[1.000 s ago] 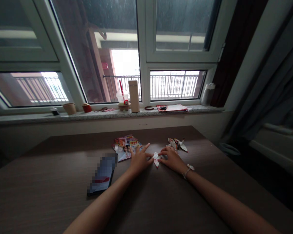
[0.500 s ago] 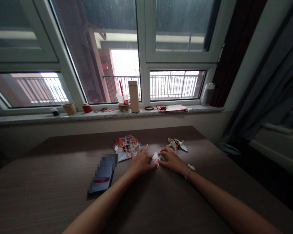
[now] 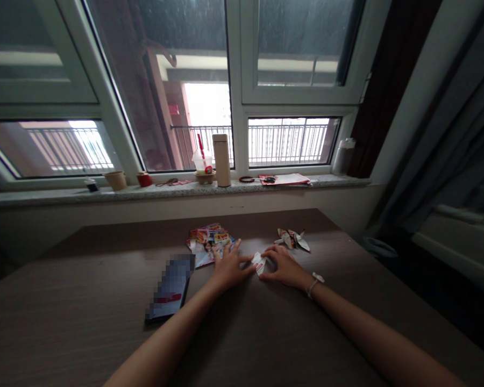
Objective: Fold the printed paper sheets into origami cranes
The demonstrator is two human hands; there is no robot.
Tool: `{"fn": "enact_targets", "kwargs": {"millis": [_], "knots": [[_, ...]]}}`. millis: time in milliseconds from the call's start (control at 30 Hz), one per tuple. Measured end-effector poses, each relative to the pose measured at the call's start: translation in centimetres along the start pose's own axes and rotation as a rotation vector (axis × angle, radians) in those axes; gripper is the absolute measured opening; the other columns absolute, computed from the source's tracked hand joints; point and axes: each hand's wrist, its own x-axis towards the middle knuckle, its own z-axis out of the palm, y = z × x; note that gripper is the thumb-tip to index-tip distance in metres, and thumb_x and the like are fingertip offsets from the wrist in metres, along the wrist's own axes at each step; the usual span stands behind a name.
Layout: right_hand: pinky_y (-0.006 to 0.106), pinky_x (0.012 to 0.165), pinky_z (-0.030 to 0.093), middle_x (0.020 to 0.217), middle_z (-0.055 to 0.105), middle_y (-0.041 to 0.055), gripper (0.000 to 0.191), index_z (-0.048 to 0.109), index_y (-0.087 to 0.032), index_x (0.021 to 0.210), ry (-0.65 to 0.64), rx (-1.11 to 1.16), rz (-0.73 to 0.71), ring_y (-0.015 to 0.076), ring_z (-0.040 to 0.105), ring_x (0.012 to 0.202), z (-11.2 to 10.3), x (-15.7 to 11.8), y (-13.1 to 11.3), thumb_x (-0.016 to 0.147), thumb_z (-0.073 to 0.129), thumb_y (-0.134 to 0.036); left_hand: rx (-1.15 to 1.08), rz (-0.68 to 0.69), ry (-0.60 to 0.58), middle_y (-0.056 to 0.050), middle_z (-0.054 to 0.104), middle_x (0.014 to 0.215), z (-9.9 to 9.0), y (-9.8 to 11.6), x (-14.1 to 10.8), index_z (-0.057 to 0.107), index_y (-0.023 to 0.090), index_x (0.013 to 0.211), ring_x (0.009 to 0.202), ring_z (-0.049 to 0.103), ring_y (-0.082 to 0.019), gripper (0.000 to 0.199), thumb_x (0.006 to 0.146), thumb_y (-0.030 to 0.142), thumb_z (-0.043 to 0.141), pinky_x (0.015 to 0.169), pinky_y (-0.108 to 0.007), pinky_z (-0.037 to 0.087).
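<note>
A small piece of folded white paper (image 3: pixel 258 263) with red print lies on the brown table between my hands. My left hand (image 3: pixel 229 267) pinches its left side with thumb and forefinger, while the other fingers spread forward beside the colourful leaflets (image 3: pixel 205 252). On the paper's right side, the thumb and forefinger of my right hand (image 3: pixel 285 267) hold the edge, the remaining fingers curled. Part of the paper's rim is hidden by the fingertips. Just beyond my right hand sits a folded paper shape (image 3: pixel 292 239) with pointed, printed flaps.
A phone (image 3: pixel 171 290) with a blurred screen lies left of my left forearm. Along the windowsill (image 3: pixel 177 190) stand a beige flask (image 3: pixel 221 161), a plastic cup with a red straw (image 3: pixel 203 161), a paper cup (image 3: pixel 115 181), scissors (image 3: pixel 268 179) and a grey bottle (image 3: pixel 343 157).
My left fingers have shifted slightly left and down, and its thumb has moved on the paper. My right thumb sits a little lower. The paper stays in the same place.
</note>
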Motion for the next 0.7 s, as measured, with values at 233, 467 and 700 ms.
{"fn": "enact_targets", "kwargs": {"millis": [233, 467, 700], "knots": [[0.042, 0.108, 0.033, 0.128, 0.055, 0.0081, 0.056, 0.065, -0.024, 0.118, -0.012, 0.009, 0.011, 0.0272, 0.046, 0.123, -0.1, 0.0, 0.1, 0.071, 0.077, -0.052, -0.023, -0.009, 0.014, -0.003, 0.031, 0.159, 0.1, 0.1, -0.1, 0.068, 0.046, 0.116, 0.145, 0.025, -0.04, 0.04, 0.08, 0.062, 0.062, 0.108, -0.075, -0.004], [0.037, 0.102, 0.036, 0.11, 0.062, 0.0056, 0.018, 0.075, -0.024, 0.094, 0.095, 0.042, 0.052, 0.0227, 0.052, 0.112, 0.4, 0.6, 0.3, 0.088, 0.062, -0.035, -0.082, 0.008, 0.049, -0.005, 0.039, 0.155, 0.1, 0.1, 0.1, 0.076, 0.038, 0.101, 0.143, 0.029, -0.035, 0.026, 0.082, 0.053, 0.066, 0.111, -0.074, -0.001], [0.038, 0.097, 0.036, 0.104, 0.061, 0.0043, 0.013, 0.074, -0.025, 0.087, 0.139, -0.011, 0.152, 0.0235, 0.05, 0.11, 0.9, 1.1, -0.9, 0.085, 0.066, -0.035, -0.093, -0.019, 0.133, -0.002, 0.046, 0.149, 0.7, 1.1, 0.8, 0.076, 0.028, 0.082, 0.138, 0.036, -0.034, 0.015, 0.083, 0.041, 0.068, 0.112, -0.073, 0.003]]}}
